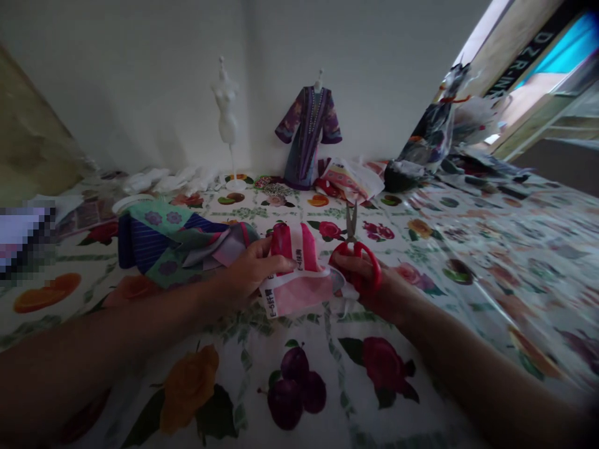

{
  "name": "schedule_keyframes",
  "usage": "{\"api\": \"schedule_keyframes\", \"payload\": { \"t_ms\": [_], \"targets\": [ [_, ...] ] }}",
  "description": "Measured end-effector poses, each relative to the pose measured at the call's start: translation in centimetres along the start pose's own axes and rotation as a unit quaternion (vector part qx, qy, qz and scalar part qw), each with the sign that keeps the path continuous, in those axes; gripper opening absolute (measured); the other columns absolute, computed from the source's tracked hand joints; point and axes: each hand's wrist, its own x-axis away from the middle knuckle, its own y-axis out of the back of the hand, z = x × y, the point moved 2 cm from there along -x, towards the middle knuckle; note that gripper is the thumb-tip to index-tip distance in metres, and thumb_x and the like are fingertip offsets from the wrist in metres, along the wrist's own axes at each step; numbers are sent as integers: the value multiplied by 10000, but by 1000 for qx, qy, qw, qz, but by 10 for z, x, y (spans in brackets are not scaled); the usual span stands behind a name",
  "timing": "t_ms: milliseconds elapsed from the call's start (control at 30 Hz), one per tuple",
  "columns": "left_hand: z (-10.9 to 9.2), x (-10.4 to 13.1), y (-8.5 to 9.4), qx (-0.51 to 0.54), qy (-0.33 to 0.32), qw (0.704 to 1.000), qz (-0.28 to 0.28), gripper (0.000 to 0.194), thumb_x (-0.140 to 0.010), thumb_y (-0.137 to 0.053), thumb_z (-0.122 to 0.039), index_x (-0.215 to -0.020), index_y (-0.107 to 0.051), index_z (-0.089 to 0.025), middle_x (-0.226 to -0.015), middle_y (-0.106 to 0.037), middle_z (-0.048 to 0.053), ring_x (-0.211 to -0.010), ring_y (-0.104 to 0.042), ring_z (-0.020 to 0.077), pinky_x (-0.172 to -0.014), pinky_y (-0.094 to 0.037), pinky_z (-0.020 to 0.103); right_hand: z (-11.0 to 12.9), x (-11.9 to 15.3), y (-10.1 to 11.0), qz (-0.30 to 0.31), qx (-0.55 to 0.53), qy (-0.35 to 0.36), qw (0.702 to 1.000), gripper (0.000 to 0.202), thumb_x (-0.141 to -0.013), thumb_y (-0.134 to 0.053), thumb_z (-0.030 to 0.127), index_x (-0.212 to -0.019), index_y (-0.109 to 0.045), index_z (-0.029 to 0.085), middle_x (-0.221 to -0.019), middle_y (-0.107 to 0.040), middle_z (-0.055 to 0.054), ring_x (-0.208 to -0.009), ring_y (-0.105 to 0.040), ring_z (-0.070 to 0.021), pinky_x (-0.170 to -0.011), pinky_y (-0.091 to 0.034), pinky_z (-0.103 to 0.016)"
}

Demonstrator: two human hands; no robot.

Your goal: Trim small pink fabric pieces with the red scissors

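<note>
Between my hands, above the table, hangs a pink and white printed fabric piece with black lettering along its edges. My left hand pinches its left side, thumb on top. In my right hand are red-handled scissors, their blades pointing up and away from me, slightly parted. The handle loops sit around my right fingers. The fabric's right end, white and crumpled, hangs against my right hand; whether those fingers grip it too is hidden.
Green and blue patterned cloth lies to the left. Behind stand a bare white mini mannequin and another in a purple robe. Crumpled white and red fabric rests beside the robe. Plastic bags sit back right on the fruit-and-flower tablecloth.
</note>
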Motion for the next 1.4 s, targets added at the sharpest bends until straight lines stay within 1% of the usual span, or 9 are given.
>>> {"api": "schedule_keyframes", "payload": {
  "t_ms": [167, 333, 533, 667, 767, 933, 1167, 1267, 1400],
  "targets": [
    [-8, 9, -4, -11, 43, 999, 5, 195, -669, -746, -206, -861, -732, -177, -714, -716, 11, -548, -596, 111, -516, -451, 201, 0, 6, -7, 38, -3, -2, 999, 191, -877, -833, 319, -818, -707, 189, -686, -639, 44, -573, -571, -103, -517, -466, -195],
    [-3, 10, -2, -10, 78, 994, 76, 266, -686, -765, -197, -952, -759, -183, -831, -746, 42, -687, -659, 150, -631, -515, 225, 1, 12, -12, 73, -35, -10, 997, 291, -782, -889, 342, -1008, -743, 230, -952, -745, -24, -895, -693, -215, -812, -561, -309],
    [9, 13, -4, -70, 147, 966, 199, 235, -771, -763, -223, -1006, -769, -221, -928, -758, 32, -812, -669, 156, -774, -511, 240, 6, 11, -12, 74, -74, -7, 994, 240, -737, -881, 296, -897, -713, 237, -818, -679, 24, -739, -644, -156, -696, -543, -256],
    [16, 17, -7, -125, 204, 947, 213, 273, -735, -818, -271, -1002, -770, -236, -994, -759, 21, -910, -669, 189, -873, -500, 282, 7, 9, -10, 56, -84, -5, 995, 219, -751, -864, 269, -893, -701, 240, -815, -659, 30, -733, -626, -147, -711, -537, -261],
    [20, 18, -8, -139, 207, 939, 238, 320, -718, -842, -323, -1015, -763, -236, -987, -754, 24, -912, -673, 206, -871, -499, 298, 4, 7, -8, 35, -77, -6, 996, 245, -727, -882, 251, -894, -703, 235, -797, -664, 27, -688, -613, -142, -647, -516, -241],
    [21, 21, -11, -159, 209, 921, 286, 174, -735, -822, -325, -834, -726, -219, -812, -697, -13, -744, -617, 151, -731, -479, 242, 1, 4, -1, -29, -52, 17, 998, 219, -741, -878, 215, -876, -708, 245, -782, -680, 37, -682, -607, -140, -625, -499, -222],
    [26, 24, -18, -161, 196, 907, 336, 261, -711, -835, -374, -873, -706, -214, -855, -676, 3, -802, -620, 174, -789, -507, 269, 4, 4, 1, -59, -30, 22, 998, 250, -674, -907, 190, -848, -731, 225, -721, -656, 41, -607, -556, -131, -551, -454, -218],
    [25, 21, -17, -158, 176, 915, 325, 267, -717, -831, -373, -910, -731, -217, -896, -709, 13, -876, -650, 200, -851, -515, 297, 3, 4, 2, -62, -28, 15, 998, 219, -695, -899, 199, -831, -728, 218, -707, -649, 44, -598, -553, -122, -539, -442, -213],
    [18, 22, -13, -140, 185, 926, 298, 242, -696, -847, -300, -896, -739, -217, -859, -730, 0, -806, -650, 174, -789, -519, 270, 5, 3, 5, -71, -41, 4, 997, 227, -686, -901, 194, -831, -728, 218, -708, -665, 45, -614, -579, -120, -571, -465, -211]
  ]
}}
